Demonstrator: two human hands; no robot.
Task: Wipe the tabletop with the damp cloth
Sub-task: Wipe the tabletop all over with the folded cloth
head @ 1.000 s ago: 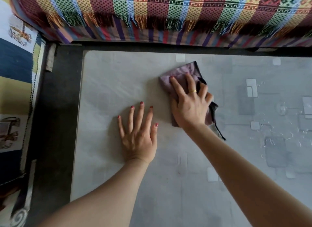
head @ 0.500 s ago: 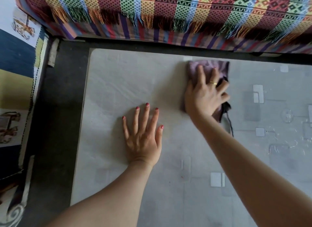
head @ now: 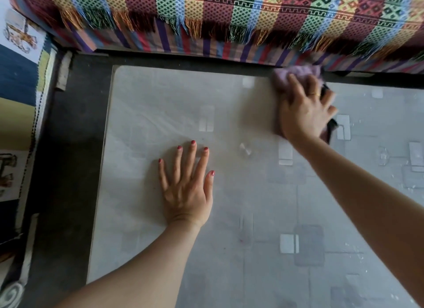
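Note:
The tabletop (head: 160, 105) is pale grey with faint square patterns and a rounded far-left corner. A purple damp cloth (head: 291, 74) lies at the table's far edge, mostly hidden under my right hand (head: 305, 110), which presses flat on it with fingers spread over the fabric. A dark part of the cloth sticks out at the hand's right side. My left hand (head: 185, 181) rests palm down on the table, left of centre, fingers apart, holding nothing.
A sofa draped in a colourful woven blanket with fringe (head: 229, 14) runs right along the table's far edge. Dark floor (head: 68, 170) borders the table's left side, with a patterned rug (head: 16, 101) beyond it. White specks (head: 408, 186) dot the table's right part.
My right hand has slid the cloth away from me and to the right, up to the table's far edge. My left hand has stayed flat in place.

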